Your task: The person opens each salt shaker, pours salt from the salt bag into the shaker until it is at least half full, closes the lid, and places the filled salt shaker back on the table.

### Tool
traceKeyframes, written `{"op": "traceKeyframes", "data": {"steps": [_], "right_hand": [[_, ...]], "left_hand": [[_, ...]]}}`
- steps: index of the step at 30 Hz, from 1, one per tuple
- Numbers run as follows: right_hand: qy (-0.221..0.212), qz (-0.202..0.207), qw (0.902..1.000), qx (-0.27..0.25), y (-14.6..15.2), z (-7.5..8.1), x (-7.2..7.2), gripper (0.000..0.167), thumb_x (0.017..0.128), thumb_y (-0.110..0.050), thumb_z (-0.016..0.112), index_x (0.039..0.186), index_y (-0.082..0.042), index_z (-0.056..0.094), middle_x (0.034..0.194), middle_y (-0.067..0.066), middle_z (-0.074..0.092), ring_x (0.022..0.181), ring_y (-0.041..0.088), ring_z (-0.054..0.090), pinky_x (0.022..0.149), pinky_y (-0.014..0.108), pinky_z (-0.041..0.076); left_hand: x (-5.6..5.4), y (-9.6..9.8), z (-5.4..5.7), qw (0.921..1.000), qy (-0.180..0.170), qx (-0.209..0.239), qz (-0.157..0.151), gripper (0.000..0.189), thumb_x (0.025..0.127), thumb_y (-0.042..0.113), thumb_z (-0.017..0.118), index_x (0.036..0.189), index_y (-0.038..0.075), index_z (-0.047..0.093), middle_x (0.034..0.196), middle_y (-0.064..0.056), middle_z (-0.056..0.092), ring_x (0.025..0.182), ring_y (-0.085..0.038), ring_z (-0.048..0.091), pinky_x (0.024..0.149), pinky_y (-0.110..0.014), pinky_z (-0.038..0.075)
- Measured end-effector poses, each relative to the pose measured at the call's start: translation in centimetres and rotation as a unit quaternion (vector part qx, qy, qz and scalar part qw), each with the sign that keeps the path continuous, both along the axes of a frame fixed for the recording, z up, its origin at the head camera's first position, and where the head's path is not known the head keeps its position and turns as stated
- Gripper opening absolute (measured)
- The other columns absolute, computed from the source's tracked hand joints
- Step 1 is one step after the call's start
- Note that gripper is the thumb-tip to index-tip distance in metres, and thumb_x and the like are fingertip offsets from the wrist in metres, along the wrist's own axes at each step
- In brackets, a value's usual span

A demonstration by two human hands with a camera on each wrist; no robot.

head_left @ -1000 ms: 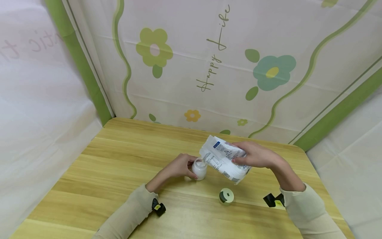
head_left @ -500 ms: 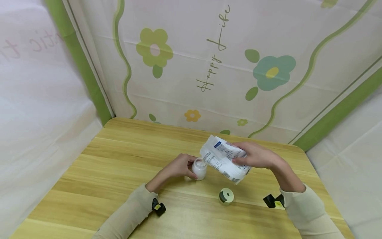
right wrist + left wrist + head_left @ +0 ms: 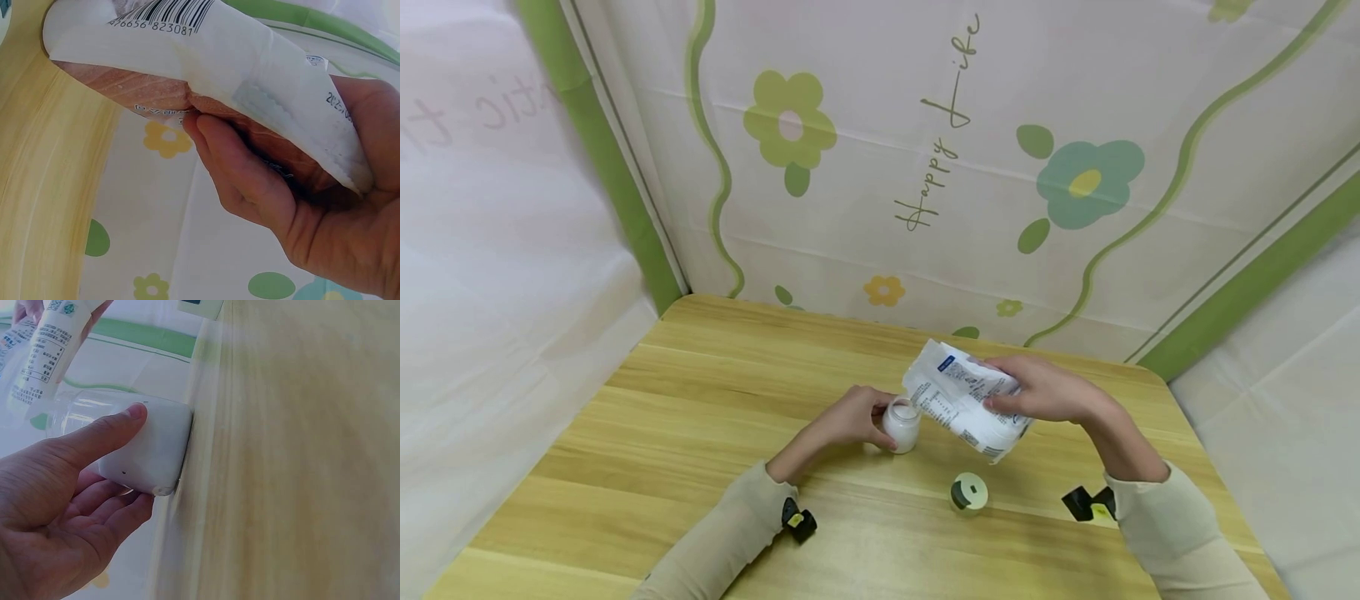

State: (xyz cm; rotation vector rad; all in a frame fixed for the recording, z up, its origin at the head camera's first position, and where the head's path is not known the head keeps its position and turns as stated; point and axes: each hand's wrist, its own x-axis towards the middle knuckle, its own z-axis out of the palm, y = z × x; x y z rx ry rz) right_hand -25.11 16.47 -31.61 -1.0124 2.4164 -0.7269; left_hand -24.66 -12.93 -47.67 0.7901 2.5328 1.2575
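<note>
My left hand [image 3: 850,415] grips a small clear jar [image 3: 902,432] that stands upright on the wooden table, thumb on one side and fingers on the other. White contents [image 3: 150,440] fill most of the jar, up towards its clear neck. In my right hand [image 3: 1051,388] is a white printed packet [image 3: 962,402], held tilted, thumb on the printed face and fingers underneath. The packet's upper left end lies right at the jar's mouth. A barcode and a brownish-pink printed side [image 3: 137,90] of the packet show in the right wrist view.
A round pale-green lid [image 3: 973,490] with a dark patch lies on the wooden table [image 3: 715,400], in front of the packet and right of the jar. Behind the table hangs a flower-printed cloth wall [image 3: 865,167], with white cloth at both sides.
</note>
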Motion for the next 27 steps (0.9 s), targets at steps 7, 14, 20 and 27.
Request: {"op": "traceKeyframes", "data": {"steps": [7,14,20,27], "right_hand": [[0.003,0.0,1.0,0.004,-0.03,-0.11,-0.03,0.042,0.093,-0.013,0.064,0.133,-0.002,0.057,0.103,0.004,0.071,0.076,0.008,0.067,0.068,0.025,0.054],[0.001,-0.002,1.0,0.007,-0.1,-0.08,-0.05,0.043,0.093,-0.012,0.064,0.134,-0.002,0.056,0.102,0.004,0.071,0.076,0.009,0.068,0.068,0.025,0.054],[-0.003,-0.001,1.0,0.007,-0.25,-0.05,-0.04,0.045,0.093,-0.014,0.064,0.135,-0.001,0.055,0.104,0.005,0.071,0.077,0.008,0.067,0.068,0.025,0.054],[-0.005,0.0,1.0,0.004,-0.28,-0.25,-0.11,0.048,0.093,-0.013,0.064,0.138,0.0,0.053,0.107,0.007,0.071,0.077,0.009,0.068,0.068,0.026,0.055]], "left_hand": [[-0.1,0.02,-0.15,1.0,0.001,-0.003,0.001,0.056,0.071,0.015,0.091,0.122,0.008,0.069,0.113,-0.003,0.074,0.096,-0.009,0.066,0.084,-0.024,0.054],[-0.07,-0.01,-0.18,1.0,0.003,-0.003,0.0,0.056,0.071,0.016,0.091,0.122,0.009,0.069,0.112,-0.002,0.074,0.095,-0.009,0.066,0.084,-0.024,0.054],[-0.05,0.0,-0.23,1.0,0.0,-0.002,0.002,0.058,0.071,0.015,0.091,0.123,0.008,0.069,0.114,-0.003,0.074,0.096,-0.009,0.066,0.084,-0.024,0.054],[-0.1,0.01,-0.23,1.0,-0.006,0.006,0.003,0.058,0.07,0.015,0.091,0.124,0.008,0.069,0.114,-0.004,0.074,0.098,-0.01,0.066,0.087,-0.026,0.055]]}}
